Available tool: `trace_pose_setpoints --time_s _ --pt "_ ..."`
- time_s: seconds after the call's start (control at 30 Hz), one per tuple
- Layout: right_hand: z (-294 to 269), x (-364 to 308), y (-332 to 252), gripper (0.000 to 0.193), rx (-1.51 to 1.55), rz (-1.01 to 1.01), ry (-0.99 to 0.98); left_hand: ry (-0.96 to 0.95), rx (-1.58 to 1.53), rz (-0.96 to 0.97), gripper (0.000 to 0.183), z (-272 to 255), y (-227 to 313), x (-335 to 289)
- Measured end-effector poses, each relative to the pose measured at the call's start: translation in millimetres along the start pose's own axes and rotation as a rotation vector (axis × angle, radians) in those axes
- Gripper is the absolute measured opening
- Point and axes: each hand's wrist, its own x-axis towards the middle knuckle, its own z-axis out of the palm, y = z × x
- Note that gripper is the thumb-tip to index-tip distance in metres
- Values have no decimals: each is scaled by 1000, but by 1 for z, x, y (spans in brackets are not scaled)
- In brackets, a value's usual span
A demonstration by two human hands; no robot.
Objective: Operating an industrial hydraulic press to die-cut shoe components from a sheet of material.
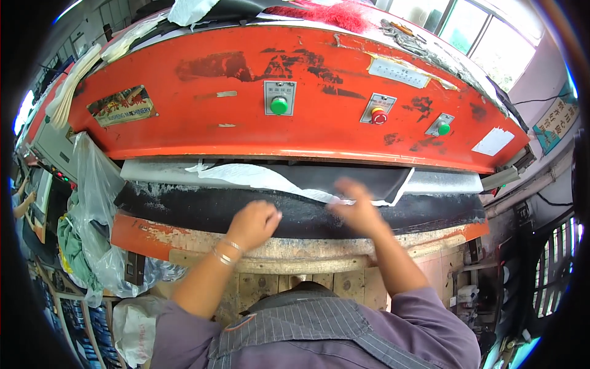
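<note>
A black sheet with a white underside [359, 178] lies in the gap under the red machine's beam, its white front edge folded up in a wavy line. My right hand [357, 209] is at that edge, smeared by motion, so its grip on the sheet cannot be made out. My left hand [253, 222] is closed, fingers curled, over the black work surface [178, 206] and apart from the sheet. Whatever it may hold is hidden. Two bracelets circle my left wrist.
The red machine beam [246, 132] spans the view, bearing a green button [279, 106], a red stop knob [378, 115] and a second green button [443, 128]. A worn wooden ledge [307, 249] borders the front. Clear plastic bags [98, 203] hang at left. Red fluffy material [335, 16] lies on top.
</note>
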Motion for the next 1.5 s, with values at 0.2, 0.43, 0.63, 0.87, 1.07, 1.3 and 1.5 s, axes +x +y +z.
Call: trace_pose_setpoints --time_s 0.2,0.43,0.63,0.87,1.07,1.3,1.5 --pt "91 -87 -61 49 -300 -480 -418 -120 80 -60 23 38 6 -81" --pt "111 -101 -68 38 -430 -398 -313 75 179 -62 20 51 14 -96" --pt "79 -86 -83 37 -382 -288 -766 -57 159 -63 18 45 22 -126" --pt "70 35 -87 72 -300 317 -145 -401 -313 -307 21 28 21 -135" --pt "88 48 -54 68 -234 350 -115 -238 -687 -276 15 25 9 -116" --pt "97 -93 -60 65 671 43 -320 204 -1312 -458 58 44 -4 -99" --pt "120 -148 -66 54 395 -99 -548 45 -888 -138 42 58 4 -113"
